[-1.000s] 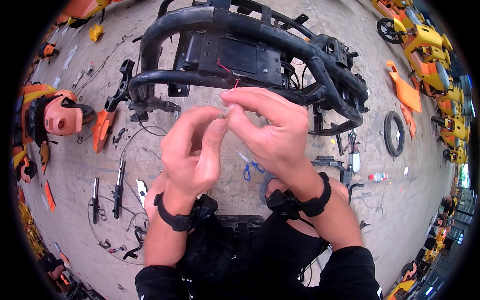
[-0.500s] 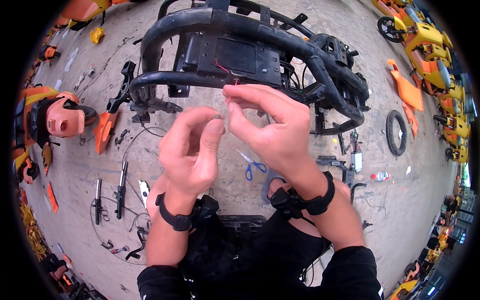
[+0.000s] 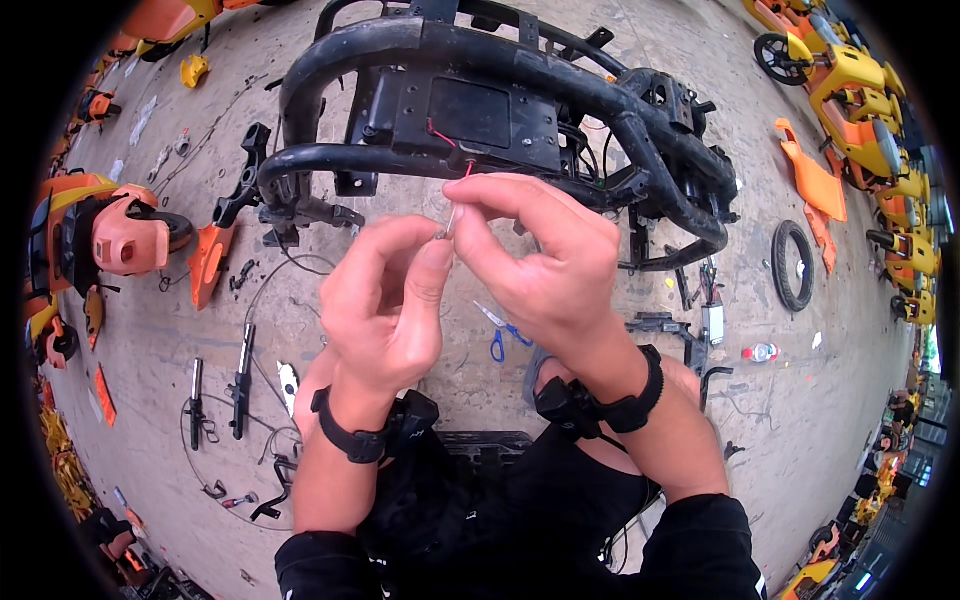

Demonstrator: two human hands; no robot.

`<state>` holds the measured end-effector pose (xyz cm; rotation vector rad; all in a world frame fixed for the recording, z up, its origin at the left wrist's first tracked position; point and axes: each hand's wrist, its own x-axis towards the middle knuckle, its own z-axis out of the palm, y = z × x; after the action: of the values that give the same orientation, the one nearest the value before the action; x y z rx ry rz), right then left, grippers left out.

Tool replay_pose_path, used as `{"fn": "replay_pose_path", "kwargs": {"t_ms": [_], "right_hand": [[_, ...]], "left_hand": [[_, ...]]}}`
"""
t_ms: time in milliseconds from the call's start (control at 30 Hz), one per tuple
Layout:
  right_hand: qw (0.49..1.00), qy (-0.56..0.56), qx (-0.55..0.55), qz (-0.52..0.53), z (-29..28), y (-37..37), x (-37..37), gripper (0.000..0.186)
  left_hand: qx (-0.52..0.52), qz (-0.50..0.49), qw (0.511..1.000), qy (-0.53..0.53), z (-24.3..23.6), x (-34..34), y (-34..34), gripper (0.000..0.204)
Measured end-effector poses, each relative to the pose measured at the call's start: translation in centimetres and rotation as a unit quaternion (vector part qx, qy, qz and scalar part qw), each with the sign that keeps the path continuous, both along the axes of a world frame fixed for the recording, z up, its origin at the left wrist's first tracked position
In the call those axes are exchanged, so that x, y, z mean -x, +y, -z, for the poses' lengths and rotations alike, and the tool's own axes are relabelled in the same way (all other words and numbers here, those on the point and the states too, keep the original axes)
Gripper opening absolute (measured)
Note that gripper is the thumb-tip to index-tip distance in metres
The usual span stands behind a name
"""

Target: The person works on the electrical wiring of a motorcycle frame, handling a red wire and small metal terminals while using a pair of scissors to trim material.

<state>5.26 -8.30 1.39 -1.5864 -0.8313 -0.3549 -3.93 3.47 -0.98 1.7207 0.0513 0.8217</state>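
Note:
My right hand (image 3: 548, 245) pinches a thin red wire (image 3: 469, 170) between thumb and forefinger. The wire comes from the black metal vehicle frame (image 3: 350, 157) just beyond my hands, and its pale, thin end sticks out below the fingertips. A tiny metal piece (image 3: 442, 235), perhaps a terminal, sits in the thumb-and-finger pinch of my left hand (image 3: 385, 300). The wire's end reaches that piece; whether it has entered it is too small to tell. Another stretch of red wire (image 3: 440, 133) lies across the frame's black plate (image 3: 470, 112).
Blue-handled scissors (image 3: 498, 345) lie on the floor below my hands. Two shock absorbers (image 3: 241, 385) and loose cables are at left. A tyre (image 3: 793, 265), an orange panel (image 3: 812, 180) and a bottle (image 3: 761, 352) lie at right. Yellow-orange scooters (image 3: 850, 110) line the sides.
My left hand has shifted slightly right and my right hand slightly left and down. The wire's pale end now meets the metal piece in the left fingers.

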Motion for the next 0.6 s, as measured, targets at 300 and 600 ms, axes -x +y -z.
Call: {"fn": "replay_pose_path", "kwargs": {"t_ms": [300, 600], "right_hand": [[0.976, 0.205, -0.051, -0.058, 0.1, 0.0, 0.7, 0.015], [0.928, 0.355, -0.095, -0.063, -1.3, -0.3, 1.1, 0.016]], "left_hand": [[-0.047, -0.01, 0.998, -0.033, 0.1, -0.5, 0.1, 0.011], [0.068, 0.008, 0.997, 0.028, -1.0, 0.2, -0.2, 0.01]]}}
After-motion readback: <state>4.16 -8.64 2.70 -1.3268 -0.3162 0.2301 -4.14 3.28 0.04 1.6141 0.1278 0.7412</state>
